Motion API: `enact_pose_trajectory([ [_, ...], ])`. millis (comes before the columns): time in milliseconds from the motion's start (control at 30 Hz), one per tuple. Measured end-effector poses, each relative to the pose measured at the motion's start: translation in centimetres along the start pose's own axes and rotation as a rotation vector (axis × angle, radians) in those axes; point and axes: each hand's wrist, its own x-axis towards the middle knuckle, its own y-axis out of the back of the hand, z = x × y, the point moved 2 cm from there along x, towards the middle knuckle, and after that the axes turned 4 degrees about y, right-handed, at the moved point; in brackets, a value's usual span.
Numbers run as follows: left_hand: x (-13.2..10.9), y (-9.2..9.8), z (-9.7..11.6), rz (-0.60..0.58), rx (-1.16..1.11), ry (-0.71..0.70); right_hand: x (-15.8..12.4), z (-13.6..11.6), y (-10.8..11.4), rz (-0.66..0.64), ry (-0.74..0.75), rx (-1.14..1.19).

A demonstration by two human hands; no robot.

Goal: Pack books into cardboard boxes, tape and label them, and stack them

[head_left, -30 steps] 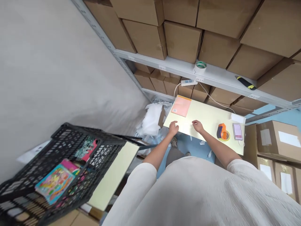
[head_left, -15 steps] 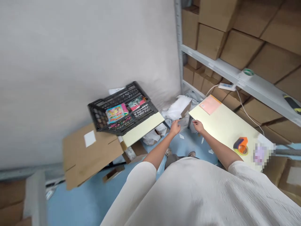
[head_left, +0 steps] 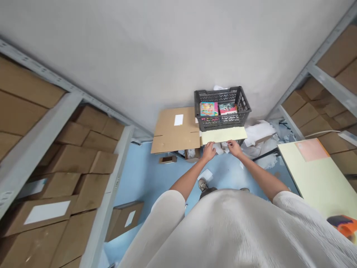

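Observation:
My left hand (head_left: 209, 151) is held out in front of me with its fingers curled together, close to the front edge of a pale yellow table (head_left: 223, 134). To its right, my right hand (head_left: 234, 148) pinches its fingertips near the same edge. Something thin and whitish shows at the right fingertips, too small to name; what the left fingers hold, if anything, is hidden. On the table stands a black plastic crate (head_left: 223, 122). Inside it lie a colourful packet (head_left: 209, 109) and a pink and dark packet (head_left: 228, 109).
A flattened cardboard box (head_left: 175, 136) lies left of the crate. At the right, a second table (head_left: 315, 175) bears a pink envelope (head_left: 312, 149) and an orange tape dispenser (head_left: 344, 225). Shelves of cartons (head_left: 83, 163) flank both sides. Paper scraps (head_left: 205, 175) litter the blue floor.
My view and body have turned left, from the table with the tape dispenser towards the crate. Both hands have come round to the crate table's front edge, still held apart.

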Motion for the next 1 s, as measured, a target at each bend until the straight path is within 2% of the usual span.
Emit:
enact_pose_trajectory([
  [100, -1.1, 4.4, -6.3, 0.014, 0.02, 0.056, 0.8, -4.2, -6.5, -0.072, 0.045, -0.038],
  [200, -2.1, 8.5, -12.0, 0.002, 0.076, 0.105, 1.3, -7.8, -12.0, -0.136, 0.061, -0.088],
  [300, -2.9, 12.1, -16.7, -0.001, 0.113, 0.173, 1.7, -10.5, -16.0, -0.204, 0.058, -0.146],
  [400, -3.3, 14.3, -20.3, -0.01, 0.11, 0.205, 2.1, -12.2, -18.7, -0.251, 0.077, -0.23],
  [533, -3.1, 15.3, -23.6, -0.032, 0.12, 0.19, 2.8, -13.5, -21.6, -0.333, 0.151, -0.385],
  [700, -1.8, 15.4, -26.3, -0.02, 0.063, 0.159, 3.9, -14.3, -25.0, -0.434, 0.237, -0.564],
  [867, -1.1, 15.8, -28.0, -0.031, 0.06, 0.145, 5.3, -14.4, -27.7, -0.479, 0.313, -0.64],
  [1000, -0.9, 16.3, -28.6, -0.043, 0.068, 0.114, 6.3, -14.5, -28.6, -0.482, 0.329, -0.691],
])
